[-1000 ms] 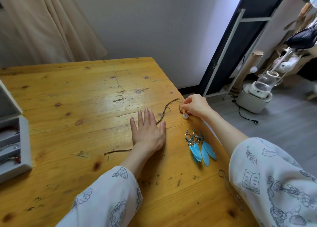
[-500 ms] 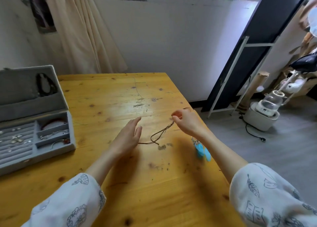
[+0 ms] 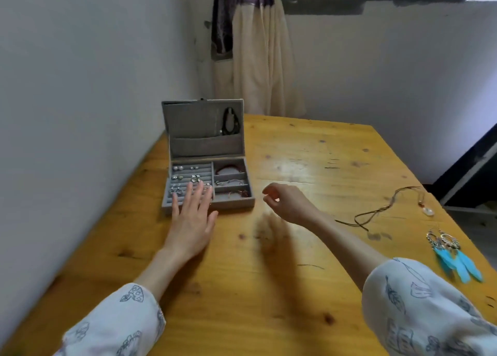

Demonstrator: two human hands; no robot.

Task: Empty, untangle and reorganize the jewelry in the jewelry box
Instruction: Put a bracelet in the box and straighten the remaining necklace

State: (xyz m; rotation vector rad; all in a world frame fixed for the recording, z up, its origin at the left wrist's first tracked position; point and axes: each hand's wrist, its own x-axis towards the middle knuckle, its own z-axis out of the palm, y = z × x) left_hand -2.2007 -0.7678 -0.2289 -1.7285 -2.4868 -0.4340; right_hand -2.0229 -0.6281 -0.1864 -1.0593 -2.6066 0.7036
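Observation:
A grey jewelry box [image 3: 243,202] stands open on the wooden table [image 3: 295,151], its lid upright with a black cord hanging in it. Small earrings sit in its left slots, and a red bracelet [image 3: 227,169] lies in a right compartment. My left hand [image 3: 192,215] is flat with straight fingers, its fingertips over the box's front left corner. Just right of the box hovers my right hand [image 3: 285,201], fingers loosely curled and holding nothing. A brown cord necklace [image 3: 387,207] with a white pendant lies to the right. Blue feather earrings [image 3: 451,256] lie near the right edge.
A white wall runs close along the table's left side. A cream curtain [image 3: 258,59] hangs behind the box. The table's right edge drops off beside the feather earrings, with a dark panel beyond.
My right hand let go of the cord necklace, which now lies on the table. Both hands moved left to the jewelry box, and my view turned left with them.

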